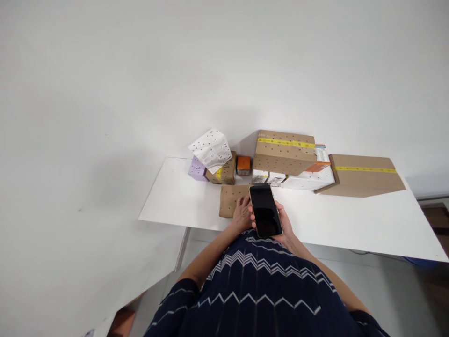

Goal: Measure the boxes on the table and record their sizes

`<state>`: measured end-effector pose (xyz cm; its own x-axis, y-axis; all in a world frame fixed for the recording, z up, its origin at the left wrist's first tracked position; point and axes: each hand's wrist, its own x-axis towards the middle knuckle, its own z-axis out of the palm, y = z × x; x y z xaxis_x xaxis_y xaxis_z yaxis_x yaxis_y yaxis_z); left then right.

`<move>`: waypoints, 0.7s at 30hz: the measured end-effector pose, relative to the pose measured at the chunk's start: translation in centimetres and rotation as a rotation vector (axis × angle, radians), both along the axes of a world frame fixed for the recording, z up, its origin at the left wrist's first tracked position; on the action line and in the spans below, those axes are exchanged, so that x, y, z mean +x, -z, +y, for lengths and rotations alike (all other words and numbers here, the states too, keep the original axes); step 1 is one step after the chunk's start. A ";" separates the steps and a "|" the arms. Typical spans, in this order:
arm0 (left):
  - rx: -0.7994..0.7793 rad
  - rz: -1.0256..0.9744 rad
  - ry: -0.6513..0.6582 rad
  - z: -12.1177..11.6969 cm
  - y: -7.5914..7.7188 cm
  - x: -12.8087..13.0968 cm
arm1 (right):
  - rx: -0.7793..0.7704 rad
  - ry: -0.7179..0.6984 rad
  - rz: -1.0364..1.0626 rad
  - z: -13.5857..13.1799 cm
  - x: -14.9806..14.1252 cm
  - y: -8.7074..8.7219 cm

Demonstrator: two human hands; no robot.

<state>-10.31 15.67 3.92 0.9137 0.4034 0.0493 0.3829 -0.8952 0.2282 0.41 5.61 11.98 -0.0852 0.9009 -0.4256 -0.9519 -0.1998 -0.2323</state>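
Observation:
A smartphone [265,211] with a dark screen is held in my right hand [284,220], its fingertips showing at the phone's left edge. My left hand [242,214] lies on a flat brown paper package [229,199] covered in small dark dots. Its fingers are slightly apart, and they hold nothing. The phone overlaps the right end of the package, so that end is hidden. Both hands are close to the front edge of the white table [171,196].
Along the wall stand a lilac box [198,169], a taped box [229,171] under a white dotted package [212,149], a small orange box [243,165], a large dotted carton [284,152] stacked on white boxes [308,180], and a plain brown carton [365,178] at right.

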 end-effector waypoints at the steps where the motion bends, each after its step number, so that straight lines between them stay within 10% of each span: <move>1: -0.002 0.002 -0.004 0.0 0.0 0.0 | 0.001 -0.001 -0.002 0.0 0.0 0.0; 21: -0.056 0.047 -0.011 -0.1 -0.7 0.1 | -0.009 0.021 -0.024 0.0 0.2 0.9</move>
